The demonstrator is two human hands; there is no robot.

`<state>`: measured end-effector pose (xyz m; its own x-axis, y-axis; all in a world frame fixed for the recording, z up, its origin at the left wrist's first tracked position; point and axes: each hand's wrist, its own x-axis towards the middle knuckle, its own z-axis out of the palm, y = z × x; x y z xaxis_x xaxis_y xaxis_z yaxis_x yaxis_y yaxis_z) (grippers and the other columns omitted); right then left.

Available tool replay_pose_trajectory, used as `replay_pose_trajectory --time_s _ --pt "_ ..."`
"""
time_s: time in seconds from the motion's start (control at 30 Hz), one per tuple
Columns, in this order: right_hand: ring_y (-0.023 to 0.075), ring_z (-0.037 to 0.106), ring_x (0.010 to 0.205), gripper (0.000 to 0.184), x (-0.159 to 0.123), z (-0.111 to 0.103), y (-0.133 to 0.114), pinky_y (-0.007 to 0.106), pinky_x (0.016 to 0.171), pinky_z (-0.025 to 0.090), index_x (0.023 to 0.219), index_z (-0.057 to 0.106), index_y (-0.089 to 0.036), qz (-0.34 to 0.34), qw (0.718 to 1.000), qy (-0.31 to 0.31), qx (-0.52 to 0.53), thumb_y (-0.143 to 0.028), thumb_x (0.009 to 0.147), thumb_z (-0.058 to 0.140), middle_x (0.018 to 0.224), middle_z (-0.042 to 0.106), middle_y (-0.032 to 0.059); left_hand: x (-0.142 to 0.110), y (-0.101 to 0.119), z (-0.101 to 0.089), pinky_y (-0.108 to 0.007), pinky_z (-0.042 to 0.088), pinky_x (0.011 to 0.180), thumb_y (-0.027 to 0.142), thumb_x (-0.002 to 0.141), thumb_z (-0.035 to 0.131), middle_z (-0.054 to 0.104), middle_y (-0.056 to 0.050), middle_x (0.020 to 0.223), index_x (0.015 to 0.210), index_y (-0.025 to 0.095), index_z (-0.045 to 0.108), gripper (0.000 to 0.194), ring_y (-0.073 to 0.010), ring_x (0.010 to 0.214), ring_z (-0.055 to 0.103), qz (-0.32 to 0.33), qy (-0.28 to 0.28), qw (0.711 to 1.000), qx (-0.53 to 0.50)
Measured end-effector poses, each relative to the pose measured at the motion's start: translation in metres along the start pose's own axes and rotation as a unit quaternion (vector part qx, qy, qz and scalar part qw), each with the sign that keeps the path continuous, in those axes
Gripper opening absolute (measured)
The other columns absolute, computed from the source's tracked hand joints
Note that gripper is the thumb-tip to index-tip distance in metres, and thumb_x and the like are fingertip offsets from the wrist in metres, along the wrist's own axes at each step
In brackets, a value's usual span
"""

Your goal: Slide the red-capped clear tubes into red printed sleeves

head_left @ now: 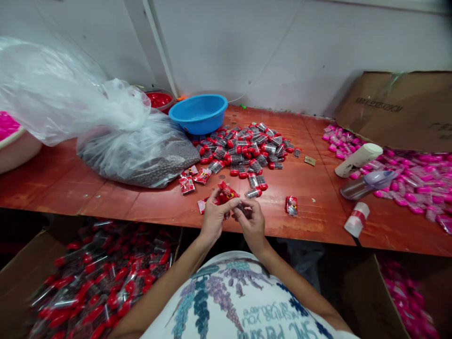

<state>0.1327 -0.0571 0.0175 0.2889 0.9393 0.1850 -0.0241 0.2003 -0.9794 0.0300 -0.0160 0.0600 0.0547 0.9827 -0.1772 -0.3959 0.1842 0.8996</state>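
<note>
My left hand (215,216) is closed on a small red printed packet (228,190) above the front edge of the table. Close against it, my right hand (252,219) has its fingers pinched together at the packet's lower end. A small dark item shows between the hands, too covered to make out. Just beyond them lies a heap of small clear containers with red caps and dark contents (247,146). More red packets (187,184) rest to the left of the heap, and a red-and-clear packet (291,206) lies alone on the right.
A clear plastic bag of dark beads (141,155) slumps at the left, near a blue basin (199,115). On the right are a white bottle (358,160), a purple-lidded bottle (367,183), pink-capped containers (416,183) and a cardboard box (399,108). Below sits a box of red-capped containers (102,278).
</note>
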Motion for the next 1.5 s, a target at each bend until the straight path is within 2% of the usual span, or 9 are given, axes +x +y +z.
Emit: replay_pose_trajectory --time_s 0.17,0.33,0.53,0.73,0.87,1.07,1.17,1.3,1.5 --pt "0.0113 0.063 0.070 0.036 0.009 -0.006 -0.005 0.024 0.058 0.056 0.121 0.058 -0.029 0.021 0.998 -0.059 0.008 -0.032 0.085 0.059 0.100 0.055 0.0020 -0.003 -0.004 -0.003 -0.016 0.028 0.038 0.023 0.063 0.079 0.057 0.005 0.065 0.099 0.017 0.060 0.040 -0.0025 0.041 0.038 -0.014 -0.017 1.000 -0.016" --pt "0.0111 0.063 0.064 0.028 0.007 -0.003 -0.008 0.022 0.051 0.054 0.109 0.062 -0.026 0.078 0.994 -0.016 0.079 -0.035 0.083 0.062 0.089 0.059 -0.0005 -0.006 -0.012 -0.001 -0.015 0.031 0.040 0.023 0.061 0.080 0.059 0.004 0.068 0.094 0.017 0.060 0.039 -0.0026 0.044 0.041 -0.017 -0.017 0.998 -0.052" --pt "0.0102 0.064 0.064 0.030 0.002 -0.003 -0.009 0.021 0.053 0.054 0.108 0.060 -0.024 0.099 0.991 -0.018 0.087 -0.034 0.080 0.065 0.088 0.059 -0.0010 -0.005 -0.006 -0.002 -0.016 0.028 0.038 0.025 0.059 0.081 0.056 0.006 0.064 0.087 0.016 0.059 0.036 -0.0019 0.041 0.037 0.002 0.016 1.000 -0.018" --pt "0.0109 0.064 0.055 0.040 0.006 -0.007 -0.015 0.022 0.047 0.053 0.112 0.052 -0.026 0.139 0.978 -0.056 0.144 -0.032 0.076 0.069 0.082 0.056 -0.0049 -0.002 -0.004 -0.009 -0.017 0.026 0.037 0.029 0.063 0.079 0.055 0.006 0.062 0.094 0.017 0.060 0.039 -0.0022 0.039 0.036 -0.014 -0.050 0.998 0.033" --pt "0.0092 0.063 0.058 0.040 0.006 -0.009 -0.010 0.021 0.052 0.053 0.114 0.055 -0.027 0.105 0.990 -0.035 0.091 -0.030 0.077 0.068 0.087 0.060 -0.0037 0.001 -0.002 -0.010 -0.017 0.025 0.037 0.029 0.064 0.078 0.055 0.006 0.060 0.092 0.017 0.059 0.036 -0.0031 0.040 0.038 0.002 -0.026 0.997 0.066" --pt "0.0180 0.063 0.093 0.042 0.009 -0.016 -0.001 0.033 0.081 0.054 0.119 0.061 -0.026 0.100 0.983 -0.121 0.093 -0.026 0.077 0.066 0.108 0.066 0.0027 0.000 0.006 -0.008 -0.018 0.025 0.038 0.029 0.058 0.081 0.053 0.008 0.057 0.100 0.018 0.060 0.049 -0.0036 0.039 0.036 0.014 0.018 0.997 0.070" --pt "0.0171 0.064 0.087 0.043 0.008 -0.016 0.001 0.033 0.077 0.055 0.118 0.061 -0.027 0.118 0.980 -0.109 0.119 -0.023 0.076 0.066 0.101 0.068 0.0012 -0.003 0.005 -0.004 -0.017 0.026 0.038 0.027 0.055 0.083 0.057 0.006 0.059 0.105 0.017 0.060 0.056 -0.0044 0.041 0.039 -0.007 0.015 0.996 0.088" --pt "0.0157 0.064 0.079 0.048 0.003 -0.014 0.001 0.031 0.072 0.055 0.123 0.057 -0.026 0.133 0.981 -0.082 0.118 -0.023 0.076 0.066 0.095 0.067 0.0011 -0.001 -0.001 -0.003 -0.018 0.035 0.045 0.024 0.050 0.084 0.064 0.003 0.068 0.103 0.017 0.061 0.058 -0.0076 0.050 0.050 0.010 0.038 0.995 0.094" --pt "0.0188 0.062 0.101 0.044 -0.002 -0.014 0.001 0.034 0.087 0.051 0.124 0.054 -0.026 0.080 0.995 -0.059 -0.005 -0.023 0.081 0.061 0.114 0.064 0.0053 0.002 -0.015 -0.003 -0.022 0.046 0.065 0.020 0.052 0.083 0.065 0.000 0.078 0.091 0.016 0.061 0.044 -0.0104 0.067 0.058 0.044 0.044 0.995 0.081"
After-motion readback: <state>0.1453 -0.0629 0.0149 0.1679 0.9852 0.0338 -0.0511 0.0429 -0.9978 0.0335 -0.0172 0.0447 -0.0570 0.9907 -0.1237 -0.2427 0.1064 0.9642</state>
